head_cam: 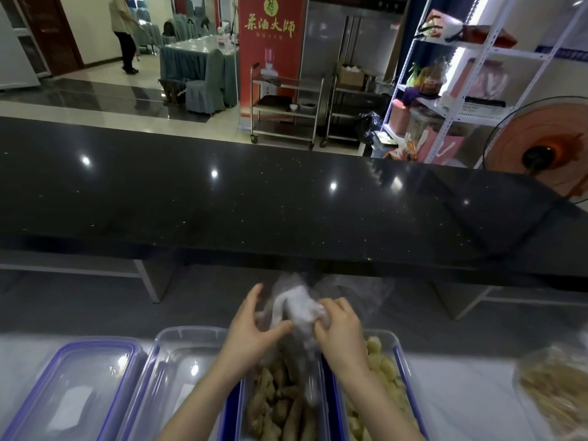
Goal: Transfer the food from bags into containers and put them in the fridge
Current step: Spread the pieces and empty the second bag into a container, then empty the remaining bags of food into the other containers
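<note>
A crumpled clear plastic bag (297,308) hangs above the middle container (276,405), which holds brown fried sticks. My left hand (254,329) grips the bag's left side, thumb against it, fingers spread behind. My right hand (339,326) pinches its right side. The bag's lower end trails down onto the fried food. Right of it a container (386,370) holds pale yellow pieces. Two clear containers with blue-rimmed lids stand to the left, one (181,374) beside my left arm and one (73,389) at the far left.
A raised black counter (254,202) runs across in front of me. A bag of thin dried strips (553,393) lies at the right. Beyond the counter are steel trolleys (283,109), a steel fridge (350,36), white shelving (461,74), an orange fan (547,148) and a distant person (122,30).
</note>
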A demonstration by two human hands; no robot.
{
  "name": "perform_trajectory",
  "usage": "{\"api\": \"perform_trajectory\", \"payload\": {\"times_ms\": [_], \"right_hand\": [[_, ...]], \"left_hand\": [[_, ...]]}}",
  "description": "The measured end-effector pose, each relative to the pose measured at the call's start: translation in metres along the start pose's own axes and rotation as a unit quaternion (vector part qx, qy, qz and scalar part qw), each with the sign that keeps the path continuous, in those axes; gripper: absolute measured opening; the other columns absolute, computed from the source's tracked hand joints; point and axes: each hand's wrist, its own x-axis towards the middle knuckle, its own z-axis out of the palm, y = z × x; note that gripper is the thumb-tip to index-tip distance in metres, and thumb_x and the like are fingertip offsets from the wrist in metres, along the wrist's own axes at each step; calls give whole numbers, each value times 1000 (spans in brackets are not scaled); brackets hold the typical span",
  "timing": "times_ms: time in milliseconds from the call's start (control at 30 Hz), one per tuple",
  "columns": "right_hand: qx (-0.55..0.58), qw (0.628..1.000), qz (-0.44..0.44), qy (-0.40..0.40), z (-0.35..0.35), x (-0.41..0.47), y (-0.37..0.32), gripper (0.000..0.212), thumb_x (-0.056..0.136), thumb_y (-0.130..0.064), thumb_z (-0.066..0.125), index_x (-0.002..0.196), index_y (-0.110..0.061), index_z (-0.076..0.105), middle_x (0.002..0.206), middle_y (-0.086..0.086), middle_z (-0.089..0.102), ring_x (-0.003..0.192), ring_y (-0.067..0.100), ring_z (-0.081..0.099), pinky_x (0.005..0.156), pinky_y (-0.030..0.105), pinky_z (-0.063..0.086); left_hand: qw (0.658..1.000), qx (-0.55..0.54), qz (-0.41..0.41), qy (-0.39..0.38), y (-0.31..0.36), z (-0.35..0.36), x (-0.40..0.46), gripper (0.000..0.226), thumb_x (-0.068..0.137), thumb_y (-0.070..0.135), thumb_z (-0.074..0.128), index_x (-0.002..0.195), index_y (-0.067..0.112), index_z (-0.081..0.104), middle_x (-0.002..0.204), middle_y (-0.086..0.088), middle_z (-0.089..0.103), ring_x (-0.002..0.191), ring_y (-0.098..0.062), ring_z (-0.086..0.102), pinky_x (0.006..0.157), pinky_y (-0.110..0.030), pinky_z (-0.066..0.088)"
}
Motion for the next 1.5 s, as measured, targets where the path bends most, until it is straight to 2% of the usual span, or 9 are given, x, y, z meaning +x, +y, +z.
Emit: {"api": "perform_trajectory", "payload": {"times_ms": [100, 200, 300, 367, 433, 567, 800, 1167, 1500], "right_hand": [[-83, 994, 55, 40, 10, 14, 1, 17, 91, -22, 58, 107, -25, 59, 112, -8, 43, 84, 5, 54, 77, 25, 53], [-70, 993, 90, 26, 23, 23, -1, 18, 89, -26, 61, 107, -27, 57, 115, -7, 42, 89, 4, 53, 82, 23, 50], [17, 995, 100, 1, 25, 30, -4, 14, 90, -27, 59, 103, -29, 56, 108, -10, 52, 99, 6, 57, 80, 19, 45], [58, 992, 111, -28, 20, 28, -4, 32, 91, -32, 58, 122, -27, 51, 118, -8, 51, 114, 11, 53, 90, 25, 47], [5, 996, 79, -37, 16, 22, 0, 49, 92, -36, 57, 138, -29, 39, 135, -5, 39, 126, 12, 44, 100, 28, 43], [-162, 986, -37, -23, 17, 8, 6, 44, 94, -36, 53, 137, -33, 43, 151, -4, 23, 138, 12, 27, 109, 24, 28], [-195, 967, -7, -166, 30, 15, 2, 57, 93, -52, 44, 145, -31, 32, 151, -5, 35, 137, 12, 35, 112, 36, 30], [-113, 991, -48, -49, 2, -55, 13, 46, 95, -43, 49, 139, -34, 42, 154, -18, 25, 138, 3, 28, 115, 33, 30], [-106, 990, 59, 70, -102, -119, 84, 32, 92, -32, 56, 123, -24, 58, 127, -11, 54, 121, 9, 48, 103, 23, 36]], "left_hand": [[990, 73, 96, 77, -8, -4, 3, 63, 84, 22, 71, 138, 34, 42, 130, 18, 44, 116, 4, 48, 86, -18, 52], [970, 177, 169, 7, -11, 3, 5, 44, 88, 25, 63, 128, 39, 50, 123, 23, 49, 116, 9, 45, 98, -23, 46], [957, 241, 151, -63, -14, 14, 16, 39, 94, 34, 52, 130, 45, 45, 131, 25, 44, 120, 10, 41, 103, -23, 42], [954, 271, 113, -67, -18, 17, 32, 40, 97, 34, 47, 137, 39, 42, 142, 15, 43, 127, 1, 42, 107, -28, 40], [940, 321, 91, -73, -23, 18, 47, 43, 98, 33, 43, 140, 34, 40, 147, 6, 42, 130, -9, 43, 108, -35, 39], [925, 367, 77, -67, -30, 16, 55, 45, 95, 35, 45, 139, 37, 39, 147, 4, 39, 134, -17, 38, 113, -47, 30], [924, 367, 104, -9, -38, 0, 9, 45, 96, 41, 45, 140, 34, 41, 142, 9, 44, 132, -10, 38, 111, -30, 27], [941, 286, 182, 13, -24, 19, -43, 40, 92, 34, 53, 131, 24, 56, 135, 7, 55, 133, -10, 41, 113, -30, 30], [923, 276, 256, -82, 8, 123, -63, 52, 89, 48, 37, 122, 18, 62, 117, 2, 65, 110, -16, 58, 96, -23, 39]]}}
